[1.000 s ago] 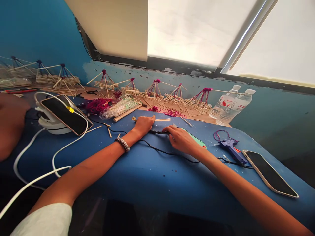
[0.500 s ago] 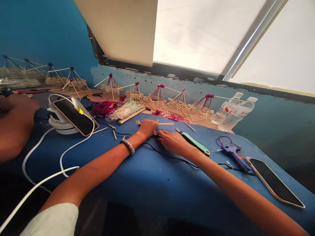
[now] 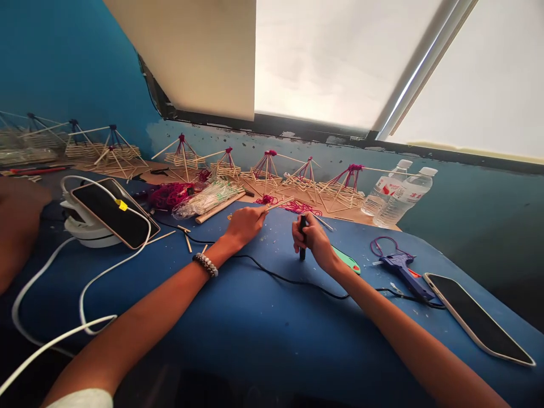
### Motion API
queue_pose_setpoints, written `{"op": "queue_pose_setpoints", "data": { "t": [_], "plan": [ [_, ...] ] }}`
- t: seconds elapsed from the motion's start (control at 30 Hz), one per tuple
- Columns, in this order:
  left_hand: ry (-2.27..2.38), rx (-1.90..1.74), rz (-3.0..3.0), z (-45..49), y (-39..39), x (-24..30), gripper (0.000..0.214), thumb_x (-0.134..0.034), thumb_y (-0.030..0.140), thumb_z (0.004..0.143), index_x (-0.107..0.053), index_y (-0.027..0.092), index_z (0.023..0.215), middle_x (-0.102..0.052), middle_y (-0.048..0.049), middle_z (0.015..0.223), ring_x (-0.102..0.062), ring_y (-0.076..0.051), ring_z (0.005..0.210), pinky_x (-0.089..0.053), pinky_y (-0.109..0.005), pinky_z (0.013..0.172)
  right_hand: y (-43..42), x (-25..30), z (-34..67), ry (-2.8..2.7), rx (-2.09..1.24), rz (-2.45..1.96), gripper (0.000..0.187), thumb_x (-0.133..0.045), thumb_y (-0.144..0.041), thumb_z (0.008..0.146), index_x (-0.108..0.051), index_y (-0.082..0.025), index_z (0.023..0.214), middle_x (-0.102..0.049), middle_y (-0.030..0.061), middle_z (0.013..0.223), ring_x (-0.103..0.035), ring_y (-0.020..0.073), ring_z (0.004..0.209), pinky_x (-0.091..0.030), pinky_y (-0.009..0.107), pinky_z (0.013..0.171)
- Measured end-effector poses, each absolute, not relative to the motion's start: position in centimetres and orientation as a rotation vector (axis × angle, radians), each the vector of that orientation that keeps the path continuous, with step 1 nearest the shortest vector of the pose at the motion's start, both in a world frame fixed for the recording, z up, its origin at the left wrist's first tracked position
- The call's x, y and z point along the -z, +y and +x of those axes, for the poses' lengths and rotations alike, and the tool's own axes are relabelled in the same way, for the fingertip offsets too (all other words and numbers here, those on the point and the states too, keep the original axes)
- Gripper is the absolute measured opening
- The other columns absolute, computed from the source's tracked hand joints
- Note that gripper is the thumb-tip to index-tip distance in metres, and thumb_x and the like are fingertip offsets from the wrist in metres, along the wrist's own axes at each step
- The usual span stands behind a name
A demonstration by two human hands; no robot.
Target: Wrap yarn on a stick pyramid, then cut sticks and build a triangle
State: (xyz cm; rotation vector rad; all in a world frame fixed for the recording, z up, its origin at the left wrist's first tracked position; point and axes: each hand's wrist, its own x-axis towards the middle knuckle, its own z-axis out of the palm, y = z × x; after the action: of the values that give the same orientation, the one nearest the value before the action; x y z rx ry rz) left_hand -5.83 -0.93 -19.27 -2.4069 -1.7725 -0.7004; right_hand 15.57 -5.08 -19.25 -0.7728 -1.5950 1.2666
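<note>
Left hand (image 3: 244, 224) has its fingers pinched shut on some thin sticks (image 3: 278, 204), held just above the tabletop (image 3: 255, 317). Right hand (image 3: 312, 241) is fisted around a black corded tool (image 3: 302, 254), upright with its tip down. Risky imo: the cord (image 3: 272, 275) could snag and jerk the tip sideways.

Craft workshop: stick models (image 3: 266, 170), glue gun (image 3: 402, 266), blue worktable (image 3: 255, 306).

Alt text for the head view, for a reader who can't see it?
The left hand pinches thin wooden sticks while the right hand grips a black corded tool upright, tip toward the blue table. Stick-and-yarn models line the wall behind; a glue gun lies farther right.
</note>
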Motion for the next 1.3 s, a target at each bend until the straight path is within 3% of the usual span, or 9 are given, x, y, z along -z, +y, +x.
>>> {"op": "queue_pose_setpoints", "data": {
  "t": [0.1, 0.27, 0.37, 0.5, 0.63, 0.9, 1.3],
  "plan": [
    [-1.773, 0.765, -2.432, -5.8, -1.1, 19.2, 0.041, -0.042, 0.041, 0.109, -0.076, 0.023, 0.126, -0.081, -0.0126, 0.103, -0.077, -0.029, 0.097, -0.05, -0.032, 0.079, -5.0, 19.4, 15.7, -1.53, -1.317, -0.72, 0.021, -0.047, -0.045, 0.087, -0.036, -0.027, 0.087, -0.04, -0.009, 0.07, -0.031, 0.0112, 0.052, -0.05, 0.028, 0.054],
    [-1.802, 0.986, -2.483, -5.6, -1.5, 18.8, 0.041, -0.046, 0.044, 0.108, -0.077, 0.023, 0.125, -0.082, -0.0127, 0.101, -0.077, -0.031, 0.1, -0.052, -0.034, 0.083, -5.1, 19.3, 15.7, -1.407, -1.293, -0.765, 0.054, -0.041, -0.077, 0.094, -0.036, -0.026, 0.077, -0.032, -0.0101, 0.058, -0.026, 0.0108, 0.048, -0.053, 0.029, 0.055],
    [-1.763, 1.457, -2.662, -5.2, -1.9, 18.4, 0.039, -0.05, 0.045, 0.107, -0.076, 0.021, 0.123, -0.081, -0.0117, 0.115, -0.076, -0.029, 0.11, -0.054, -0.033, 0.09, -5.2, 19.1, 15.8, -1.304, -1.331, -0.745, 0.05, -0.047, -0.067, 0.094, -0.034, -0.026, 0.07, -0.028, -0.01, 0.051, -0.02, 0.01, 0.046, -0.042, 0.024, 0.047],
    [-1.675, 2.179, -2.818, -4.1, -2.6, 18.2, 0.052, -0.056, 0.058, 0.102, -0.072, 0.015, 0.126, -0.077, -0.0159, 0.127, -0.076, -0.03, 0.113, -0.058, -0.036, 0.089, -5.2, 18.8, 15.7, -1.215, -1.396, -0.68, 0.031, -0.049, -0.053, 0.086, -0.039, -0.027, 0.074, -0.025, -0.0111, 0.046, -0.012, 0.0099, 0.043, -0.02, 0.021, 0.04],
    [-1.597, 2.476, -2.888, -2.8, -2.8, 19.1, 0.062, -0.066, 0.065, 0.093, -0.071, 0.015, 0.129, -0.078, -0.0171, 0.124, -0.076, -0.034, 0.112, -0.058, -0.044, 0.095, -5.2, 19.0, 15.2, -1.19, -1.358, -0.718, 0.027, -0.047, -0.053, 0.087, -0.04, -0.028, 0.082, -0.022, -0.0137, 0.046, -0.006, 0.0096, 0.044, -0.011, 0.021, 0.04],
    [-1.632, 2.52, -2.939, -2.3, -2.4, 20.5, 0.067, -0.069, 0.066, 0.09, -0.07, 0.014, 0.132, -0.078, -0.0176, 0.124, -0.075, -0.035, 0.114, -0.055, -0.051, 0.105, -5.1, 18.9, 14.6, -1.218, -1.289, -0.794, 0.027, -0.041, -0.054, 0.089, -0.034, -0.028, 0.084, -0.023, -0.0142, 0.046, -0.009, 0.0095, 0.044, -0.013, 0.02, 0.042],
    [-1.671, 2.345, -3.047, -2.6, -3.0, 19.8, 0.065, -0.064, 0.065, 0.093, -0.069, 0.012, 0.132, -0.077, -0.0192, 0.125, -0.078, -0.033, 0.108, -0.058, -0.044, 0.097, -4.9, 19.1, 14.7, -1.225, -1.312, -0.727, 0.022, -0.041, -0.047, 0.087, -0.035, -0.027, 0.08, -0.023, -0.014, 0.047, -0.009, 0.0092, 0.044, -0.011, 0.021, 0.042]
  ]
}}
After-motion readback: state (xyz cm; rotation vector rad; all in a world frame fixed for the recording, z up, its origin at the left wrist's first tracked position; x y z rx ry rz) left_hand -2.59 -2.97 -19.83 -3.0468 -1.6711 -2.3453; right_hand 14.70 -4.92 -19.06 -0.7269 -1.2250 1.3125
